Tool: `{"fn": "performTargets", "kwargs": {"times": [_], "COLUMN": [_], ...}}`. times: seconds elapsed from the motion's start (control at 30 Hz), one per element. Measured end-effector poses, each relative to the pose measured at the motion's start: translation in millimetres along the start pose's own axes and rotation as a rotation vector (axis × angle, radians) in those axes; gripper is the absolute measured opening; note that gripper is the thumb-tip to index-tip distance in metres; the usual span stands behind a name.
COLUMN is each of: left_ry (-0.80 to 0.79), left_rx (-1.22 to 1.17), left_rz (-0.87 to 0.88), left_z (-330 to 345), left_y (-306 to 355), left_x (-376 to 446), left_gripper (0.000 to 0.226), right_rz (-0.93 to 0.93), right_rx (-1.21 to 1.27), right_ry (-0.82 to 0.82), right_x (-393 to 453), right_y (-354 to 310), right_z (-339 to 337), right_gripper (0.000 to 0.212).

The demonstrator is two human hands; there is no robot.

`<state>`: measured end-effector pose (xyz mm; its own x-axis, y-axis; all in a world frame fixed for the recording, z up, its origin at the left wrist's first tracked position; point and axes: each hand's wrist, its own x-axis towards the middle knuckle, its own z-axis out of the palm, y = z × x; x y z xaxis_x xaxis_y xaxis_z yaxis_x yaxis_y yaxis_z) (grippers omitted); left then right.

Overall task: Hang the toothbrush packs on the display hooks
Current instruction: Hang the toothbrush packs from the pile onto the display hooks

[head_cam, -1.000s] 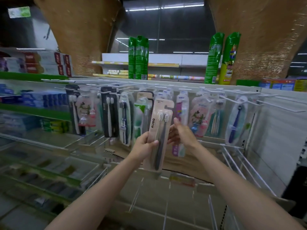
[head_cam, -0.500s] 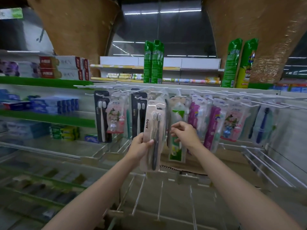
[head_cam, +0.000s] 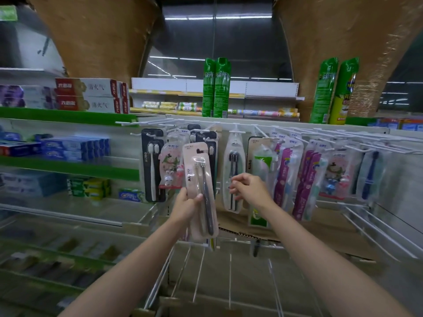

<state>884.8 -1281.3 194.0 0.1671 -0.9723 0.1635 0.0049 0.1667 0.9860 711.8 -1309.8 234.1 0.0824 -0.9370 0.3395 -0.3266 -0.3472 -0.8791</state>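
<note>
My left hand [head_cam: 186, 208] grips the lower half of a pink AUBO toothbrush pack [head_cam: 198, 170] with two dark brushes and holds it upright in front of the rack. Its top overlaps a black hanging pack [head_cam: 211, 143]. My right hand [head_cam: 250, 191] is apart from it, fingers loosely curled against a clear hanging pack [head_cam: 233, 165] of dark brushes. White display hooks [head_cam: 237, 132] stick out along the rack's top, and several carry packs: a black one [head_cam: 152, 165], a cartoon one [head_cam: 170, 167], purple ones [head_cam: 306, 179].
Long bare wire hooks [head_cam: 377, 227] jut out low on the right and below my arms. Cardboard [head_cam: 249, 231] lies under the hanging packs. Toothpaste boxes [head_cam: 89, 94] fill the green-edged shelves to the left. Tall green cans [head_cam: 216, 88] stand on top.
My right hand let go of the pink pack and moved to the clear hanging pack. My left hand carried the pink pack left along the rack, in front of the black packs.
</note>
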Motion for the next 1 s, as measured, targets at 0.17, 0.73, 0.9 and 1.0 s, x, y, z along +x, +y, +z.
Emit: {"fn": "performTargets", "kwargs": {"times": [0.17,0.73,0.9,1.0], "left_ry": [0.078,0.13,0.13,0.118], "left_rx": [-0.051,0.077,0.067,0.095], "left_rz": [0.014,0.069,0.112,0.134], "left_z": [-10.5,-46.8,-57.4,-61.8], "left_y": [4.7,15.2,20.8,21.6], "left_x": [11.5,31.1,40.7,46.7], "left_gripper": [0.029,0.02,0.02,0.022], "right_rz": [-0.045,0.184,0.058,-0.025], "right_rx": [-0.168,0.226,0.28,0.333], "right_ry": [-0.141,0.026,0.05,0.004], "right_x": [23.1,121.3,102.0,83.9], "right_y": [-6.0,10.3,8.2,4.9], "right_z": [24.2,96.2,101.0,98.4], "right_gripper": [0.038,0.067,0.037,0.038]}}
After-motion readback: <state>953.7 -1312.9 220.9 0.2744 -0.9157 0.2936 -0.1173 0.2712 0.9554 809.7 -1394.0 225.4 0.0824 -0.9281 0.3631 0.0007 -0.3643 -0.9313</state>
